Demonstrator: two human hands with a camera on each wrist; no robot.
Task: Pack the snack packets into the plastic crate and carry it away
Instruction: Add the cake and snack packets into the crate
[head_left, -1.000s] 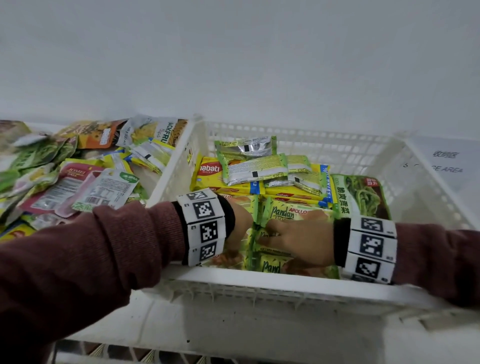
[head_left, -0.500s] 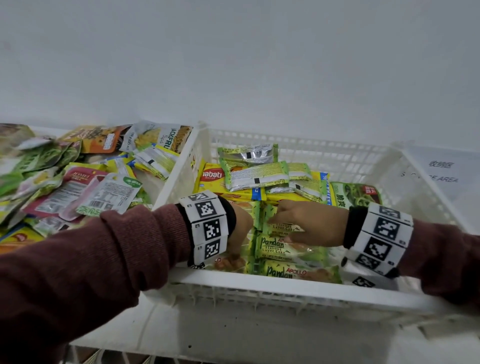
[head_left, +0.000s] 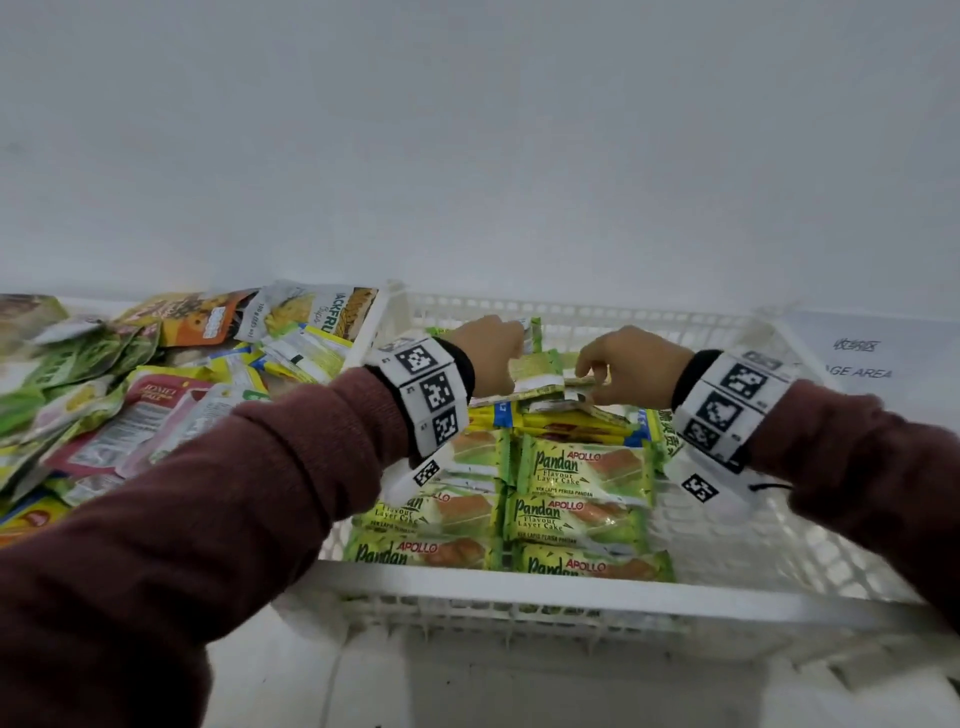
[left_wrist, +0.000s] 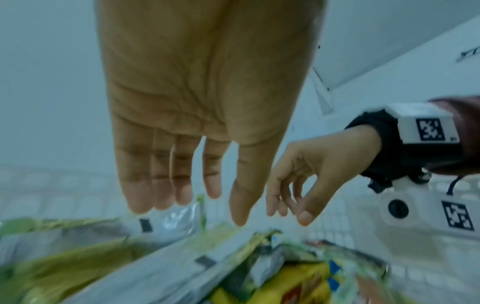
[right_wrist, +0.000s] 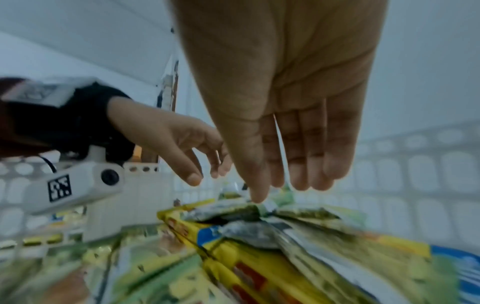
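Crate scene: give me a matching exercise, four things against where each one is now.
Things:
1. Pandan cake packets
2. jackfruit bag
3. left hand
4. paper sign

Places:
A. right of the crate
B. over the crate's far half
C. crate's near half, in rows
D. in the pile left of the crate

Pairs: 1-C, 2-D, 3-B, 4-A

We see bare crate (head_left: 769, 545) floor free at the right; Pandan packets (head_left: 582, 470) fill the front. Loose packets (head_left: 156, 395) crowd its left side.
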